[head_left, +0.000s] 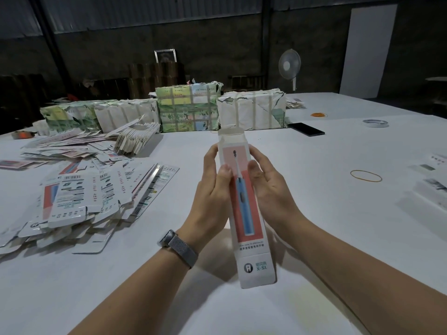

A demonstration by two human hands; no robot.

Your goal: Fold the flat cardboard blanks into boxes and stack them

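Holding box (246,206) marked "X·SL", toothbrush picture, above counter (314,213) | left hand (212,189) and right hand (271,189) grip its sides | flat blanks (92,194) heaped left | rubber band (366,176) right

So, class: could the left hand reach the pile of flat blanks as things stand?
Probably yes: bare table lies between the left hand and the blanks, but it grips the box and would need to let go.
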